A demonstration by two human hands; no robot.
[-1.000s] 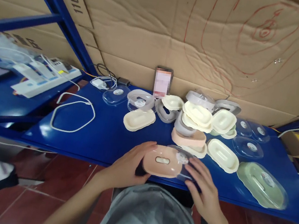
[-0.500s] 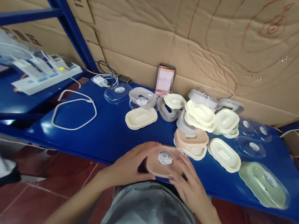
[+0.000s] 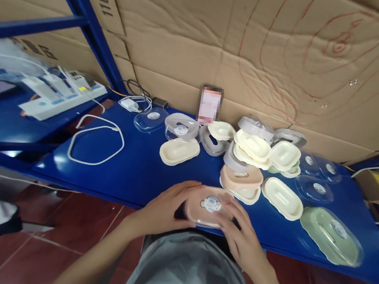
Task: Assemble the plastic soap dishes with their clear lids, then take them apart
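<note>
At the front edge of the blue shelf, a pink oval dish (image 3: 196, 214) sits between my two hands. A clear lid with a round white label (image 3: 213, 203) covers it. My left hand (image 3: 167, 207) grips its left end, thumb at the near side and fingers along the far side. On the opposite end, my right hand (image 3: 242, 228) has its fingers on the lid's edge and the dish's right side. Just beyond lies another pink piece (image 3: 241, 176) with a slot, resting on a cream tray (image 3: 248, 196). A separate cream tray (image 3: 282, 198) lies to the right.
Cream and grey trays (image 3: 253, 146) are piled at the back. A green lidded dish (image 3: 332, 237) and clear lids (image 3: 314, 188) lie right. Further left are a clear lid (image 3: 150, 119), white cable (image 3: 97, 140) and power strip (image 3: 62, 101). A phone (image 3: 209, 104) leans against the cardboard.
The label on the clear lid has shifted slightly right, and a slot in the pink dish now shows beside it. Both hands keep nearly the same hold; the view has moved a little.
</note>
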